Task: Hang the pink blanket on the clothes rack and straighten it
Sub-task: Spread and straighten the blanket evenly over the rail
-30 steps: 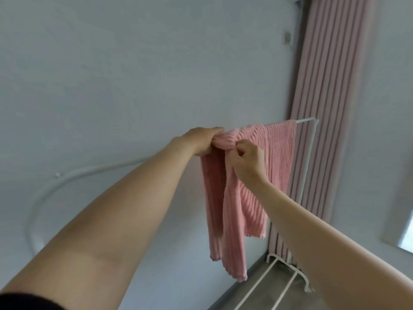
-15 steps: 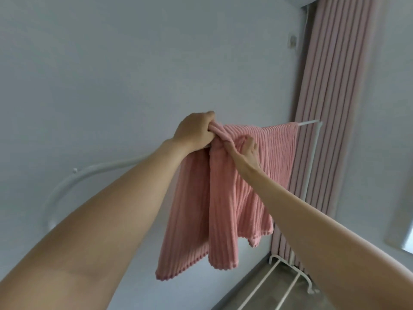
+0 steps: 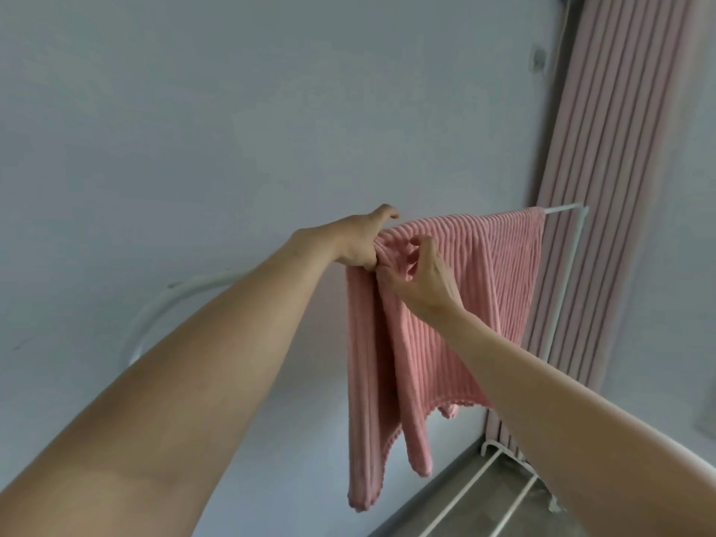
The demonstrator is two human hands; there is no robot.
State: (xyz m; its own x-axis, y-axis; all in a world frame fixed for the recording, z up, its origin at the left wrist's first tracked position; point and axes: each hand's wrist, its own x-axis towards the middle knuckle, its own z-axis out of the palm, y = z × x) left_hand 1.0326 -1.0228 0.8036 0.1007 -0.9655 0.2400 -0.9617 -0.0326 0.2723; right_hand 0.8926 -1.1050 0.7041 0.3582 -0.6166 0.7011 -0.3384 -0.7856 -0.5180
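Observation:
A ribbed pink blanket hangs over the top bar of a white clothes rack. Its right part lies spread along the bar. Its left part hangs bunched in long folds. My left hand grips the bunched top left edge at the bar. My right hand is just to the right of it, fingers curled and pinching the fabric's front layer. The bar under the blanket is hidden.
The rack's white upright and its floor rails stand at the right, in front of a pink pleated curtain. A white curved pipe runs along the grey wall at the left. The grey floor shows at the bottom right.
The bunched left part of the blanket has swung back in and hangs narrower. My right hand has shifted slightly right and loosened its fingers. My left hand stays at the top edge.

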